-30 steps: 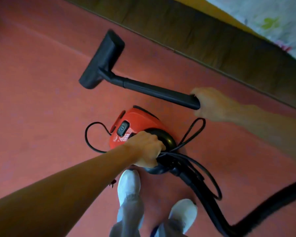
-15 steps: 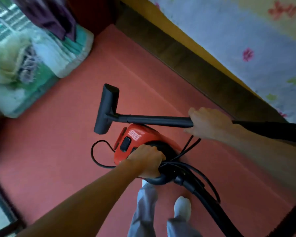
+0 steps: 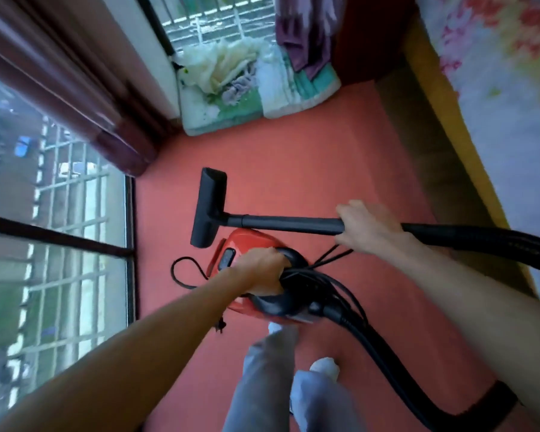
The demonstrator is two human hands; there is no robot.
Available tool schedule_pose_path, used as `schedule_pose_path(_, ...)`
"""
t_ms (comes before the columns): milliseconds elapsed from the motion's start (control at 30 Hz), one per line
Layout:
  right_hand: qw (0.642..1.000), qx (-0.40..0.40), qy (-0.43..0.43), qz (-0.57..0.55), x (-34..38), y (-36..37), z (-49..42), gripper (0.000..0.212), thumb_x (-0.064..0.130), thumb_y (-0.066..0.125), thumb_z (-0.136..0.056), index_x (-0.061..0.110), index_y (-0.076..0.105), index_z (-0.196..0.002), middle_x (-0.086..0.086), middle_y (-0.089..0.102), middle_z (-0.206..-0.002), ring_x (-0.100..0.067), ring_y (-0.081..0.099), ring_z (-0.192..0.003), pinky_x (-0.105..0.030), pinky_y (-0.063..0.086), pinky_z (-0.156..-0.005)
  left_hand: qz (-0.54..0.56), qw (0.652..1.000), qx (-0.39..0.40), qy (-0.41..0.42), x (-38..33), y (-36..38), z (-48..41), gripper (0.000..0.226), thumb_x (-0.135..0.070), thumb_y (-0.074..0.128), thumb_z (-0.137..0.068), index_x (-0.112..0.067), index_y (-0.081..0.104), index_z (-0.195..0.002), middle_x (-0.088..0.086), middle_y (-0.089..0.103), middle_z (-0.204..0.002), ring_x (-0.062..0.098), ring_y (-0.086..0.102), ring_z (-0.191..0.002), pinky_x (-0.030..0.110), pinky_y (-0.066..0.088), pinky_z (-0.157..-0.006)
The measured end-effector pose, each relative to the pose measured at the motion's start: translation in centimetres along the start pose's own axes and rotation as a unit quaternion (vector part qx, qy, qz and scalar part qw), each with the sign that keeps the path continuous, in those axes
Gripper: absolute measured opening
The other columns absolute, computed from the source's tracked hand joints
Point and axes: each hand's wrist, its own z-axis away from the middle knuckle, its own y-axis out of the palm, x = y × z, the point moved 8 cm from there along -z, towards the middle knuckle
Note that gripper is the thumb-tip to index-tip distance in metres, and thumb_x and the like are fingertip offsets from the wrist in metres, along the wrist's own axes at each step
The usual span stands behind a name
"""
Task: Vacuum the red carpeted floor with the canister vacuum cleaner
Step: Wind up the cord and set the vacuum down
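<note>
The red canister vacuum hangs above the red carpet, and my left hand grips its black carry handle. My right hand grips the black wand where it meets the hose. The black floor nozzle at the wand's far end points toward the window side. The thick black hose loops from the canister's rear past my legs and back to my right hand. A thin black power cord dangles in a loop left of the canister.
A tall barred window with a dark curtain lines the left. Folded bedding and cloth lie piled in the far corner. A bed with a wooden side rail and a flowered cover runs along the right. My legs stand below.
The view has swung up and left, bringing the window and the far corner into sight. The nozzle has turned from facing the bed to lying level in front of the canister. Both hands keep their grips.
</note>
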Motion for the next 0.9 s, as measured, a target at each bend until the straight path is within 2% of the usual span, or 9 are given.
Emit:
schedule_pose_path(133,0.994,-0.002,-0.071,0.077,4.9,-3.8,-4.1,0.031,0.041,0.060,-0.087,0.016,0.060,-0.105,-0.005,0.061,-0.108,-0.029,0.064,-0.094,-0.033,0.040,-0.067,0.061,0.996,-0.032,-0.052,4.8,-1.8,1.9,0.020,-0.028,0.066,-0.075,-0.020,0.068,-0.094,0.010,0.070,-0.094,0.035,0.064,-0.088,0.037,0.052,-0.070)
schedule_pose_path(300,0.986,0.000,-0.122,0.110,9.4,-8.2,-10.0,0.036,0.048,0.062,-0.088,0.016,0.059,-0.105,-0.004,0.060,-0.110,-0.029,0.063,-0.096,-0.033,0.038,-0.068,0.106,0.988,-0.073,-0.080,10.0,-4.9,2.3,0.018,-0.026,0.063,-0.078,-0.018,0.068,-0.093,0.011,0.071,-0.092,0.036,0.064,-0.086,0.035,0.048,-0.069)
schedule_pose_path(433,0.984,-0.008,-0.137,0.115,11.8,-12.0,-13.9,0.039,0.052,0.063,-0.087,0.017,0.059,-0.104,-0.003,0.059,-0.109,-0.028,0.063,-0.096,-0.034,0.040,-0.070,0.116,0.982,-0.124,-0.088,13.6,-7.9,2.4,0.023,-0.029,0.061,-0.078,-0.021,0.067,-0.098,0.005,0.072,-0.090,0.032,0.066,-0.083,0.033,0.052,-0.068)
schedule_pose_path(600,0.977,-0.010,-0.170,0.130,14.7,-16.3,-18.4,0.042,0.055,0.063,-0.085,0.018,0.061,-0.104,-0.003,0.060,-0.109,-0.030,0.063,-0.098,-0.036,0.046,-0.075,0.143,0.972,-0.136,-0.126,17.8,-11.4,2.6,0.027,-0.034,0.059,-0.077,-0.023,0.067,-0.101,0.005,0.071,-0.090,0.033,0.066,-0.084,0.040,0.057,-0.072)
schedule_pose_path(767,0.963,-0.008,-0.226,0.150,18.1,-20.0,-23.8,0.041,0.052,0.066,-0.085,0.015,0.063,-0.103,-0.005,0.063,-0.105,-0.031,0.065,-0.096,-0.036,0.049,-0.076,0.177,0.957,-0.143,-0.182,22.3,-15.7,2.8,0.013,-0.025,0.061,-0.079,-0.018,0.067,-0.089,0.011,0.070,-0.090,0.035,0.063,-0.085,0.031,0.040,-0.064)
schedule_pose_path(833,0.952,-0.005,-0.264,0.157,19.8,-21.3,-26.1,0.040,0.050,0.065,-0.086,0.014,0.061,-0.104,-0.006,0.062,-0.106,-0.031,0.064,-0.096,-0.036,0.048,-0.074,0.189,0.948,-0.147,-0.208,24.3,-17.1,2.5,0.003,-0.023,0.062,-0.078,-0.020,0.062,-0.078,0.010,0.070,-0.084,0.034,0.063,-0.080,0.029,0.039,-0.062)
schedule_pose_path(900,0.938,-0.014,-0.305,0.166,21.4,-23.0,-28.2,0.039,0.047,0.065,-0.087,0.013,0.057,-0.106,-0.005,0.061,-0.108,-0.030,0.063,-0.098,-0.035,0.043,-0.071,0.200,0.941,-0.147,-0.231,26.3,-18.3,2.0,0.004,-0.024,0.062,-0.077,-0.024,0.058,-0.076,0.007,0.068,-0.079,0.031,0.064,-0.076,0.029,0.042,-0.060)
